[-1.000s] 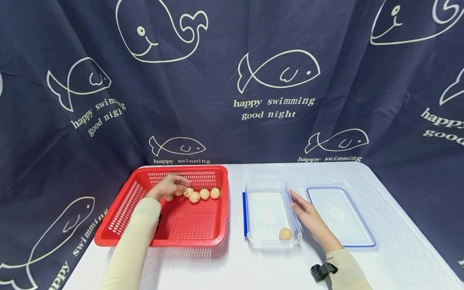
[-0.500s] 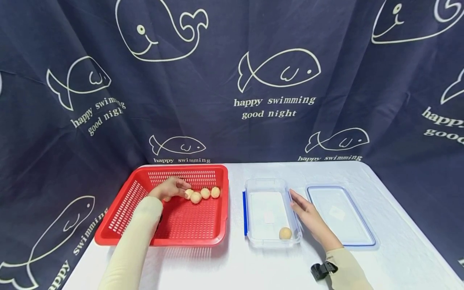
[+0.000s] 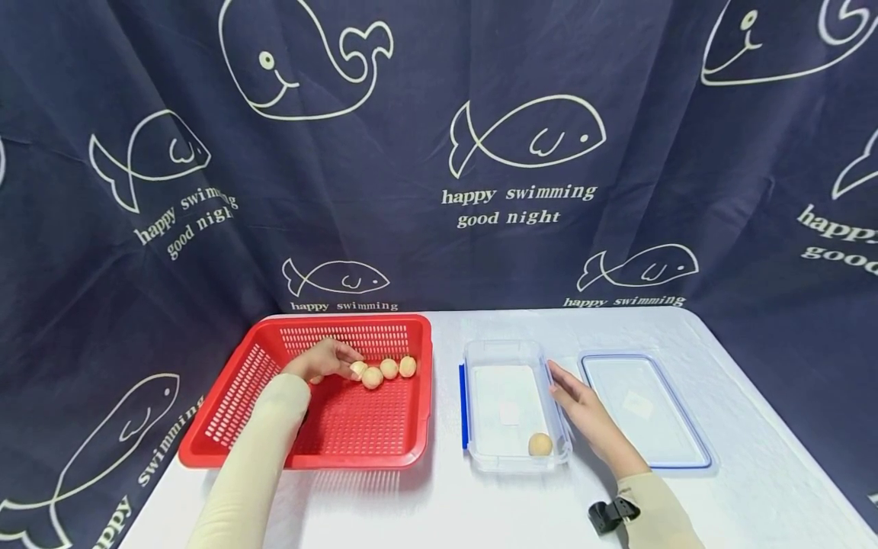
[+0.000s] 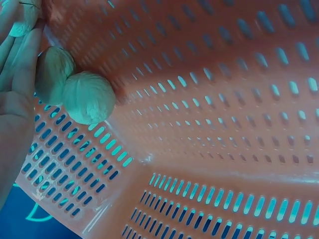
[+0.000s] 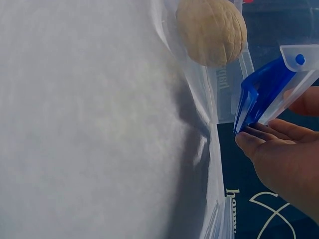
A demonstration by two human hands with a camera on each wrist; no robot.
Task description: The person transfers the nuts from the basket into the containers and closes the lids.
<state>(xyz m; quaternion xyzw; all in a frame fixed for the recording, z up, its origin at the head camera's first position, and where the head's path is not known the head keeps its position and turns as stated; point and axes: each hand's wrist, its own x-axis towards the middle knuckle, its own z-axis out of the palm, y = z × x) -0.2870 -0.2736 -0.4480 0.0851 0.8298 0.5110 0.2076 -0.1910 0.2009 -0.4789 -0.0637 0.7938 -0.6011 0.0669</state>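
Inside the red plastic basket (image 3: pixel 357 454), my left hand (image 3: pixel 322 359) pinches a walnut (image 4: pixel 26 19) between thumb and fingers. Close to its fingertips lie other walnuts; a walnut (image 3: pixel 373 377) sits in front, with two more along the back wall. Another is partly hidden under the hand. My right hand (image 3: pixel 584 406) rests along the right side of a clear plastic food box (image 3: pixel 490 460). In the right wrist view its fingertips touch a blue clip flap (image 5: pixel 269 84) on that side. A single walnut (image 3: pixel 540 444) lies in the box's near right corner.
The box's clear lid (image 3: pixel 638 415), with a blue seal, lies on the white-covered table (image 3: pixel 439 511) to the right. A second blue clip (image 3: pixel 463 404) hangs on the box's left side. Behind the table hangs a dark blue curtain (image 3: pixel 411 175) with fish drawings.
My left hand has lowered slightly and moved right, and its fingers have come onto a walnut. The walnuts beside it shifted a little to the right. The right hand and box stay put.
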